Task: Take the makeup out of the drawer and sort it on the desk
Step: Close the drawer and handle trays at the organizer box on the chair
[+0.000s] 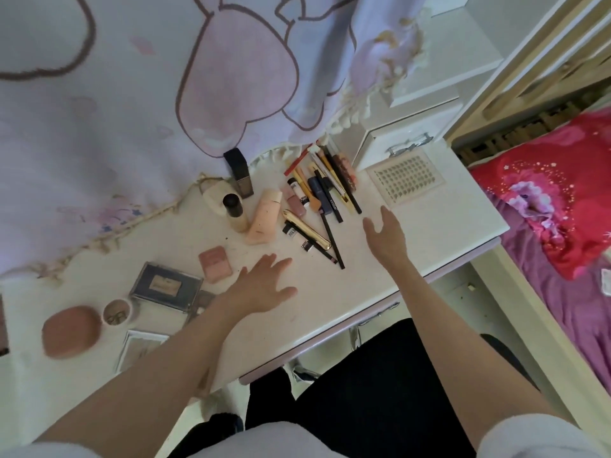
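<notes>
A: What sits at the far left of the desk (pixel 330 292)?

B: A rounded pink case (pixel 71 331), and just beside it a small round pot (pixel 116 312). Next comes a dark flat palette (pixel 165 286) with a clear tray (pixel 140 347) nearer the desk's front edge.

A: And toward the middle?

B: A small pink compact (pixel 215 263) lies flat. Behind it, close to the patterned cloth (pixel 99 110), stand a dark square bottle (pixel 238 173) and a bottle with a black cap (pixel 235 213); a peach tube (pixel 263 217) lies just beside that one.

A: Where is the left hand?

B: The left hand (pixel 261 285) is over the desk near the compact, fingers spread and relaxed, holding nothing. I cannot tell whether it touches the surface.

A: What is to its right?

B: A gold tube (pixel 307 230) and a loose cluster of pencils and pens (pixel 330 186), several overlapping.

A: And the right hand?

B: The right hand (pixel 385 234) hangs over the desk just right of the pencils, fingers open and apart, empty. Beyond it lies a lash tray (pixel 406 178), set before a white drawer box (pixel 390 140). A red pillow (pixel 555 193) lies on the bed at far right.
</notes>
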Available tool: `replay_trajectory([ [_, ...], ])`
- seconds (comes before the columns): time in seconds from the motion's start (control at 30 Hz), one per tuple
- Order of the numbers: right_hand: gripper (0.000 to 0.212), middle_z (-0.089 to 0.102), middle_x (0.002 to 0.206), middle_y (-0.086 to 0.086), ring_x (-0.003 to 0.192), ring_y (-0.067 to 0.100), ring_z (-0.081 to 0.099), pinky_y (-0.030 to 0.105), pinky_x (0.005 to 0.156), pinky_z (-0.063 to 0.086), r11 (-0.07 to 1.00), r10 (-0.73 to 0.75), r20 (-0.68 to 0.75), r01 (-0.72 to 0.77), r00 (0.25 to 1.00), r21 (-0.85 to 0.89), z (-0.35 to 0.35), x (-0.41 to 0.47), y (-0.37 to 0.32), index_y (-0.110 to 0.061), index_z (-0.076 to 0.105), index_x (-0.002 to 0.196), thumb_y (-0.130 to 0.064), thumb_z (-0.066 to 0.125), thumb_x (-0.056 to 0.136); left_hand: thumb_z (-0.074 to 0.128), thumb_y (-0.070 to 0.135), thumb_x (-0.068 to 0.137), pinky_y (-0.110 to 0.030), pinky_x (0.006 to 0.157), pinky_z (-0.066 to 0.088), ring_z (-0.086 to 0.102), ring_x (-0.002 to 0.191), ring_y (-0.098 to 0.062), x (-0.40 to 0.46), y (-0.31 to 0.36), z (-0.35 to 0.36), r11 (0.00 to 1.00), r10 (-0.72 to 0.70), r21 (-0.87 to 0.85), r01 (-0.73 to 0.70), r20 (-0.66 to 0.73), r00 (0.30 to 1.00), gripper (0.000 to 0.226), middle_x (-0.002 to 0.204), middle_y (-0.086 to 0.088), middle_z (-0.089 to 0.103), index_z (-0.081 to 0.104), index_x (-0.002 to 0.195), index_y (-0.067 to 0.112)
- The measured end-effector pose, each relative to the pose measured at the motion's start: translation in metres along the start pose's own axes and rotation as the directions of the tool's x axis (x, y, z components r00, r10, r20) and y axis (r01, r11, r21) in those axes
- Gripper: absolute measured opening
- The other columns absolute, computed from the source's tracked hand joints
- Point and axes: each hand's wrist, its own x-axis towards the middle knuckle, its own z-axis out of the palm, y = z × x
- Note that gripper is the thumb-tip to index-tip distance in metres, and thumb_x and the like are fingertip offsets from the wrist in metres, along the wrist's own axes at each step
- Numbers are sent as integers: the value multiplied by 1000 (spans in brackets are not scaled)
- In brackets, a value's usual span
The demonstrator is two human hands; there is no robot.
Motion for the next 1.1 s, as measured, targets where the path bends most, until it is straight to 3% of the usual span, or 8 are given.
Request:
replay_trajectory([
  [0.1, 59, 23, 153, 12, 142, 25, 19, 40, 116, 17, 961, -224, 22, 225, 974, -159, 5, -28, -32, -9, 23, 147, -34, 42, 97, 30, 49, 95, -43, 115, 10, 3, 144, -18, -32, -8, -11, 996, 48, 83, -28, -246, 968, 59, 156, -1, 10, 15, 147, 24],
  [0.17, 57, 34, 147, 16, 136, 30, 31, 47, 110, 28, 890, -390, 25, 384, 921, -245, 8, -49, -60, -6, 32, 142, -38, 40, 96, 16, 56, 89, -41, 114, 14, 12, 142, -19, -63, -18, -17, 990, 95, 136, -39, -430, 898, 66, 154, -2, 17, 17, 146, 24],
  [0.27, 63, 46, 137, 15, 126, 34, 43, 51, 99, 39, 749, -589, 63, 574, 806, -332, 23, -83, -109, -8, 42, 136, -50, 29, 90, 19, 52, 88, -41, 114, 8, 13, 143, -22, -112, -43, -26, 993, 88, 112, -21, -631, 771, 64, 154, -3, 18, 18, 146, 26],
  [0.4, 63, 30, 150, 15, 138, 34, 28, 54, 110, 25, 563, -747, 174, 750, 641, -346, 58, -150, -184, -13, 31, 145, -46, 36, 91, 9, 60, 78, -42, 114, 9, 5, 143, -17, -192, -94, -28, 990, -110, -29, 140, -783, 612, 75, 154, 5, 11, 16, 146, 29],
  [0.53, 74, 24, 153, 10, 142, 30, 21, 51, 114, 13, 358, -833, 326, 885, 446, -297, 108, -245, -236, -18, 26, 146, -56, 15, 84, 32, 47, 85, -58, 100, 36, 38, 131, -35, -288, -149, 11, 943, -291, -193, 270, -870, 397, 61, 143, -13, 42, 36, 139, 18],
  [0.7, 61, 47, 140, 14, 127, 35, 46, 60, 100, 34, 92, -846, 508, 983, 162, -160, 189, -374, -256, -13, 46, 136, -48, 32, 87, 26, 54, 87, -52, 108, 23, 27, 138, -29, -407, -194, 110, 795, -550, -447, 410, -816, 178, 63, 147, -7, 36, 33, 141, 23],
  [0.93, 66, 17, 156, 1, 144, 19, 14, 49, 115, 8, -310, -699, 636, 940, -327, 143, 279, -563, -266, -24, 15, 149, -56, 23, 91, 13, 61, 82, -47, 114, 6, 10, 143, -25, -577, -210, 259, 370, -799, -796, 479, -536, -273, 73, 153, -6, 22, 25, 145, 26],
  [1.1, 64, 6, 158, -2, 145, 15, 2, 44, 117, -1, -530, -472, 612, 759, -634, 378, 326, -696, -261, -27, 7, 149, -51, 32, 95, 24, 56, 86, -55, 110, 18, 25, 139, -31, -660, -177, 355, 32, -792, -920, 391, -262, -552, 65, 147, -9, 35, 35, 140, 22],
])
